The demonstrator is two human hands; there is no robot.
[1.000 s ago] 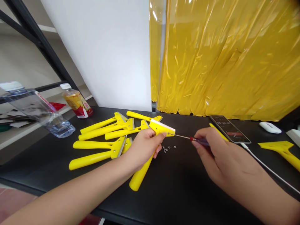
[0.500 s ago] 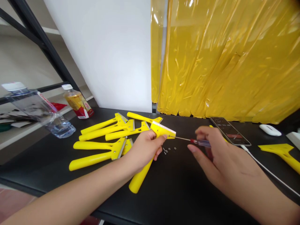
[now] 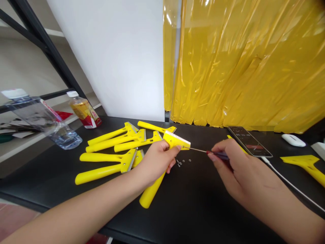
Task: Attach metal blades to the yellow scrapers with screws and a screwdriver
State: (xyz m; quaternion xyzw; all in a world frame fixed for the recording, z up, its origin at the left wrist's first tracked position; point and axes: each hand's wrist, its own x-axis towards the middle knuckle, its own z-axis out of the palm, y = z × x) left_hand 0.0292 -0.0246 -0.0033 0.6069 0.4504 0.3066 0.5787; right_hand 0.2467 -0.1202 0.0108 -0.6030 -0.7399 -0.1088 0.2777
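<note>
While the left hand [image 3: 158,159] closes round a yellow scraper [image 3: 172,138] left of the phone [image 3: 250,140], the right hand [image 3: 238,169] pinches a screwdriver [image 3: 208,152] at the scraper's head, that screw [image 3: 183,146] seemingly unfinished to my eye. Farther left of the phone lie bladed scrapers [image 3: 127,161], apparently done; loose fasteners [image 3: 179,164] remain. The held scraper slants lengthwise, handle nearest us, head pointing away.

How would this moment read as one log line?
left fingers: holding yellow scraper; right fingers: gripping screwdriver, tip at scraper head; table: small metal parts
</note>
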